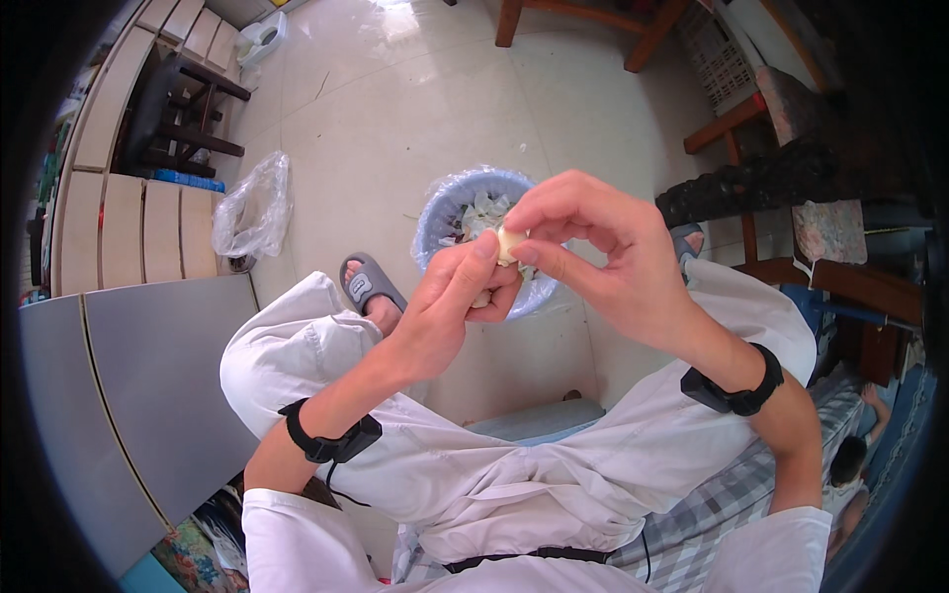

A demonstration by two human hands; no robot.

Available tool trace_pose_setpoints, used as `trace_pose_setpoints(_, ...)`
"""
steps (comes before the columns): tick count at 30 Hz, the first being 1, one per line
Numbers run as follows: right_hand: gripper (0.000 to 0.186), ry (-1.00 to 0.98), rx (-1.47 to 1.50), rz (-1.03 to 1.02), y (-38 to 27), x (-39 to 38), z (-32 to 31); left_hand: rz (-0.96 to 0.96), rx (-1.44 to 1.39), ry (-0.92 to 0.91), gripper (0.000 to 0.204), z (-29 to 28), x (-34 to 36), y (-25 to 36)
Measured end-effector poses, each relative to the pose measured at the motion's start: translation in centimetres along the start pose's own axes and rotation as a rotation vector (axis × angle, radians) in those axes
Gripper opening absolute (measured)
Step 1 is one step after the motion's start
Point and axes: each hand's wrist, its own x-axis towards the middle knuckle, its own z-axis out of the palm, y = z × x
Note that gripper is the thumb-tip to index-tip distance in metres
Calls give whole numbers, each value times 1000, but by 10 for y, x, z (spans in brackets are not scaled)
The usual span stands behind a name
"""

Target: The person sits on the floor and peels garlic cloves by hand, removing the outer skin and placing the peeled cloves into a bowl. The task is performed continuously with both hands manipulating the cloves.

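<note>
Between the fingertips of both hands is a small cream-coloured garlic clove [510,244]. My left hand [445,301] pinches it from the left with the thumb on top and the other fingers curled. Under those curled fingers a second pale piece [481,298] shows, too covered to name. From the right, my right hand [618,247] touches the clove with thumb and index finger, the other fingers bent. Directly below the hands stands a blue bin [427,229] lined with a clear plastic bag, partly hidden by them. Pale papery scraps [484,212] lie inside it.
A crumpled clear plastic bag [253,210] lies on the tiled floor at left, near a dark stool [183,128] and a grey cabinet [168,395]. Wooden furniture legs [508,22] stand at the far side. Another person [846,474] is at lower right by a checked cover [727,514].
</note>
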Motion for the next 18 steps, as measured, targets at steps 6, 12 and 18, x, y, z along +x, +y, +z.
trace_pose_setpoints(6, 9, 9, 10, -65, 4, -1, 0, 33, -9, -11, 51, 0, -1, 1)
trace_pose_setpoints(12, 9, -4, -12, -78, 4, 0, 0, 66, 0, -12, 49, 0, -1, 0)
trace_pose_setpoints(18, 10, 0, -32, -17, -2, 1, 1, 55, 20, 9, 49, -1, -2, -3)
